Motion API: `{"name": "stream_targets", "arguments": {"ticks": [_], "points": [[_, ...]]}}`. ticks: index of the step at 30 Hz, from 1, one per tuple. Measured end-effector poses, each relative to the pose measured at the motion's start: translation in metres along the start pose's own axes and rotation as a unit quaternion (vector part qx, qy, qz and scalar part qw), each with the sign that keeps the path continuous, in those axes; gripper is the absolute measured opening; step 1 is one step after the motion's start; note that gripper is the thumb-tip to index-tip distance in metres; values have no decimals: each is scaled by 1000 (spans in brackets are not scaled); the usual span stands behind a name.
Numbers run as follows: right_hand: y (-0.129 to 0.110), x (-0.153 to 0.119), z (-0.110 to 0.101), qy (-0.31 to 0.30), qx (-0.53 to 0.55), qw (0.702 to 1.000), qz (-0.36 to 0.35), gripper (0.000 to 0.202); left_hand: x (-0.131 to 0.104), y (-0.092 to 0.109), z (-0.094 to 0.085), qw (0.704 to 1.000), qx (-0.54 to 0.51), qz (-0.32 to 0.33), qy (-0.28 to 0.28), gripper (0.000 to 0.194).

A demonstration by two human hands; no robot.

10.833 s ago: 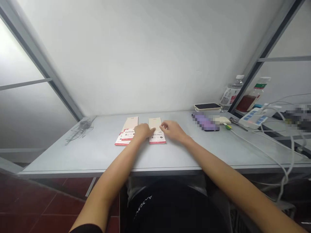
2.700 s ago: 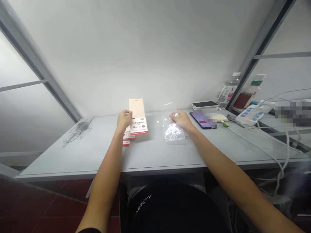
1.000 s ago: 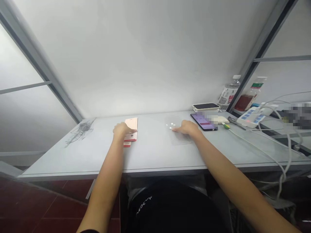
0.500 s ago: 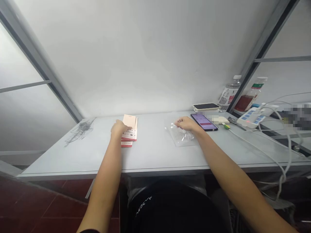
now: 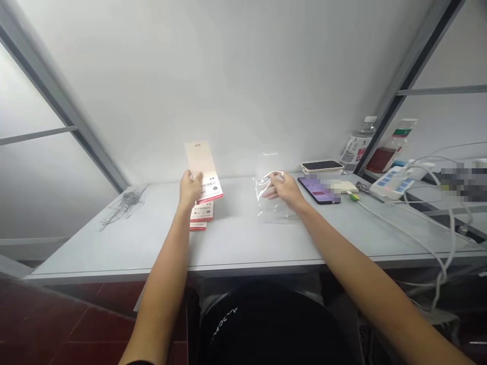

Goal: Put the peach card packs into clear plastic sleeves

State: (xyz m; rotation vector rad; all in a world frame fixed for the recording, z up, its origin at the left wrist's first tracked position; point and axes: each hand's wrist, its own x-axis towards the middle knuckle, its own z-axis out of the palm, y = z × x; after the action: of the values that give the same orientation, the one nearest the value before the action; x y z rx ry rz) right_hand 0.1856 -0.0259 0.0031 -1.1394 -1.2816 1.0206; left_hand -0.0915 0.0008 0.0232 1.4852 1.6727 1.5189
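Observation:
My left hand (image 5: 191, 185) holds a long pale card packet (image 5: 203, 169) with a red bottom edge, lifted above the table and tilted. Below it, a small stack of similar packets (image 5: 202, 214) lies on the grey table (image 5: 236, 238). My right hand (image 5: 282, 188) pinches the top of a clear plastic bag (image 5: 268, 196), raised so that its lower part hangs toward the table. The two hands are about a hand's width apart.
A phone with a lit screen (image 5: 317, 188) lies right of my right hand, another phone (image 5: 323, 166) behind it. Two bottles (image 5: 358, 144) stand at the back right. A white power strip (image 5: 393, 181) with cables sits at the right. Crumpled clear plastic (image 5: 124, 204) lies far left.
My left hand has lifted one packet off the stack and raised it. My right hand has picked the clear bag up from the table.

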Motion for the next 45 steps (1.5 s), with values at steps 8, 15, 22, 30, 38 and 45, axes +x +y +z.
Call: {"name": "stream_targets", "arguments": {"ticks": [8,15,22,30,38,45], "points": [[11,-15,36,-42,-36,998,-20,32,-49,36,44,931,-306,-76,-186,56],[11,-15,43,-53,6,998,-35,19,-68,31,64,845,-382,-99,-360,43],[9,-12,42,-19,161,986,44,24,-60,15,77,904,-381,-78,-178,40],[12,-8,39,-46,243,966,73,26,-51,6,74,935,-334,-61,-98,36],[12,-6,34,-83,242,960,113,21,-51,13,63,880,-367,-136,-267,36],[11,-5,32,-76,216,965,131,14,-48,9,63,923,-295,-91,-230,33]]}}
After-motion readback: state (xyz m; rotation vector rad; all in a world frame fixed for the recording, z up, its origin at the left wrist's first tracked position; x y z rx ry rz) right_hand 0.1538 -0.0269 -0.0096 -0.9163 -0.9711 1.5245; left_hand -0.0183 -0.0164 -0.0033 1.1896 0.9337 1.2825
